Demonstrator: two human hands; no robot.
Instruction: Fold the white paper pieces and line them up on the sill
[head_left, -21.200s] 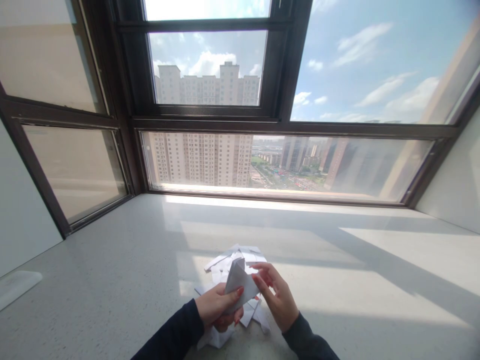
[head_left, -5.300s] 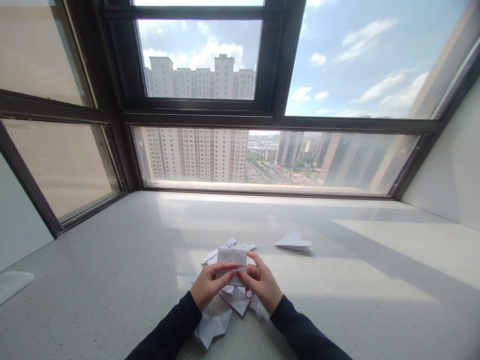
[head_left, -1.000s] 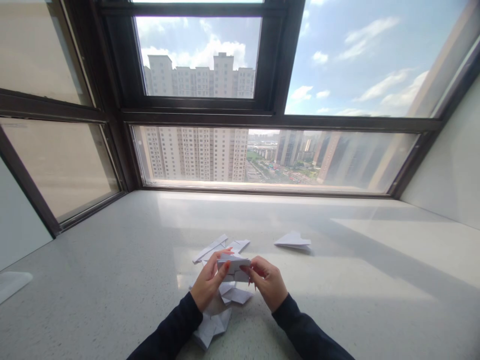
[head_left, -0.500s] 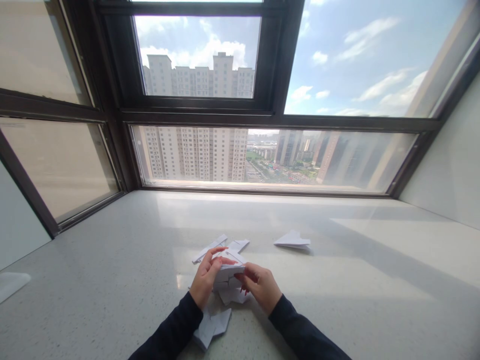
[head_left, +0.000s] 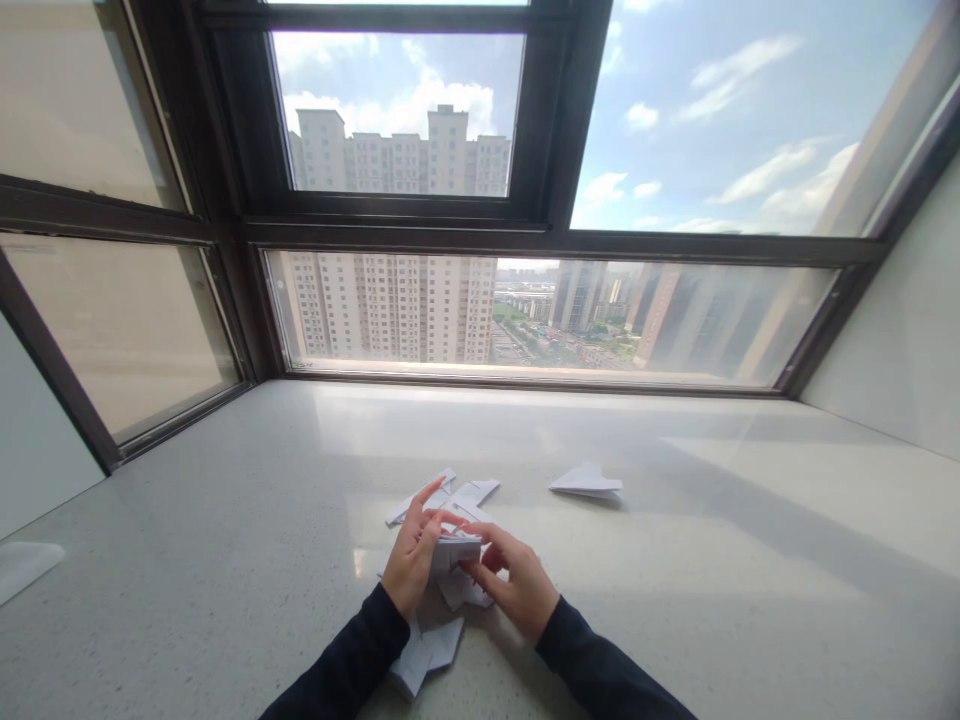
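Observation:
Both my hands grip a small piece of folded white paper [head_left: 455,550] above the windowsill. My left hand [head_left: 409,555] pinches its left end, with the index finger raised. At the right end, my right hand [head_left: 517,578] has thumb and fingers closed on the paper. Just beyond my hands lie several folded paper pieces [head_left: 477,491], overlapping one another. Another folded paper piece [head_left: 465,590] shows beneath the held one, partly hidden by my hands. Nearer to me, beside my left sleeve, rests a pointed folded paper piece [head_left: 426,655].
A folded paper plane [head_left: 587,482] lies to the right on the pale speckled sill [head_left: 720,560]. Dark window frames [head_left: 540,378] bound the sill at the back and left. A white object [head_left: 26,570] sits at the far left edge.
The held paper has tilted and looks narrower. My right hand has shifted slightly left, its fingers now over the paper's top edge. My left index finger has lifted.

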